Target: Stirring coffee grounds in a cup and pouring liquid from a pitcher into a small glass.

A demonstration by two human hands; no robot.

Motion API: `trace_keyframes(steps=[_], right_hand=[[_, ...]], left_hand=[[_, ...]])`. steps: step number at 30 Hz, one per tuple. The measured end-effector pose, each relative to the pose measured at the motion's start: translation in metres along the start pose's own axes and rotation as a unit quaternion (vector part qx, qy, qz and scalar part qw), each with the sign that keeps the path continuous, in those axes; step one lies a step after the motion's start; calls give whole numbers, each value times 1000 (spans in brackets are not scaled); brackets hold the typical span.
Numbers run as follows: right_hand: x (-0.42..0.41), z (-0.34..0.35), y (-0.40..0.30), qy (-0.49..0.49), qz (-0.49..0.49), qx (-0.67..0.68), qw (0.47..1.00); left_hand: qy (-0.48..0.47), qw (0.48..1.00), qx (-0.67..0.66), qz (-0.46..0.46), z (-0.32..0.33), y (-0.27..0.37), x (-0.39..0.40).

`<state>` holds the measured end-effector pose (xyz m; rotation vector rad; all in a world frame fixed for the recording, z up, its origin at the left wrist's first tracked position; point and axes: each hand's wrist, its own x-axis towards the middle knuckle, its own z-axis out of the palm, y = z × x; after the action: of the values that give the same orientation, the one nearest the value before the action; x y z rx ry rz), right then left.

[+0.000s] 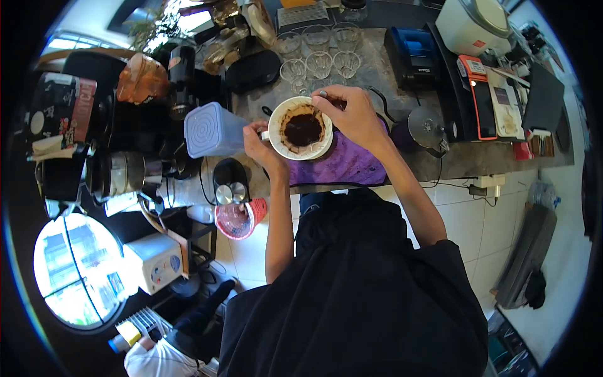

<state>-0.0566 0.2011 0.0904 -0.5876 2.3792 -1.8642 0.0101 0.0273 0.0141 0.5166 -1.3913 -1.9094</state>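
Observation:
A white coffee dripper stands before me, lined with a paper filter. Dark wet coffee fills its bottom, and grounds stick to the filter walls. My left hand grips the dripper's small handle on its left side. Over the upper right rim, my right hand pinches a small metal utensil, probably a spoon; most of it is hidden by the fingers. A purple cloth lies below and to the right of the dripper. Whatever supports the dripper is hidden.
Several clear glasses stand behind the dripper. A blue-lidded plastic container is close to my left hand. To the right are a gooseneck kettle, a printer and a card terminal. Another person is at lower left.

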Motion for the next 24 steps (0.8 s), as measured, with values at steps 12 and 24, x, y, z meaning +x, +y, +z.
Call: trace_keyframes(steps=[12, 24], right_hand=[[-34, 11, -80, 70, -53, -139, 986], [-57, 5, -61, 312, 45, 101, 943]], left_hand=[[-120, 993, 13, 19, -50, 33, -13], [-256, 965, -48, 36, -63, 54, 7]])
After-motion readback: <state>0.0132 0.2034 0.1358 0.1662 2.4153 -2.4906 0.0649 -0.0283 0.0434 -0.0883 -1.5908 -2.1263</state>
